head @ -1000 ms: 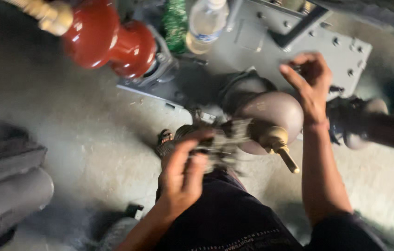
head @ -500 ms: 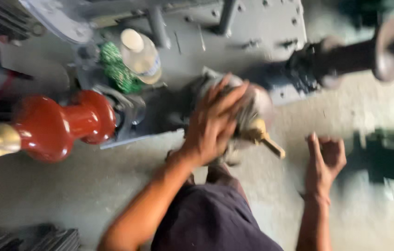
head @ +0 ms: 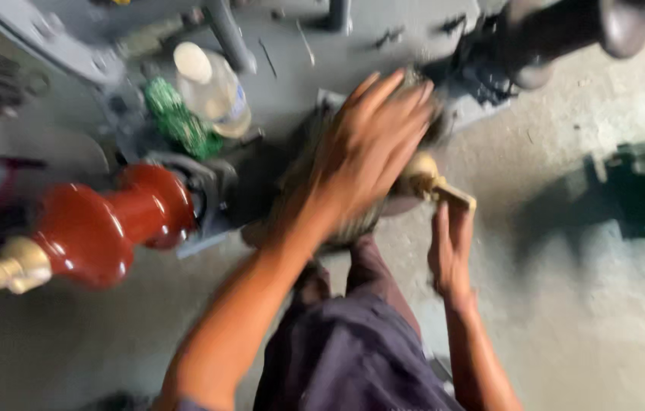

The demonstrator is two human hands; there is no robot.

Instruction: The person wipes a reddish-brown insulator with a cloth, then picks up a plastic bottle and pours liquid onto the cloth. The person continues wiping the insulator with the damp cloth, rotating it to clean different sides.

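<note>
Resting flat, fingers spread, left hand [head: 372, 148] now covers the brown insulator [head: 353, 205] on the floor; right hand [head: 450, 255], formerly clear, fingers loosely open, touches its brass stud [head: 436, 185].

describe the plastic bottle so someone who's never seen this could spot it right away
Start at the big glossy red insulator on the left, then look up and right to the grey metal plate. The plastic bottle lies there beside a green bundle. It is the only clear, pale-capped thing among dark metal parts, left of the left hand.
</note>
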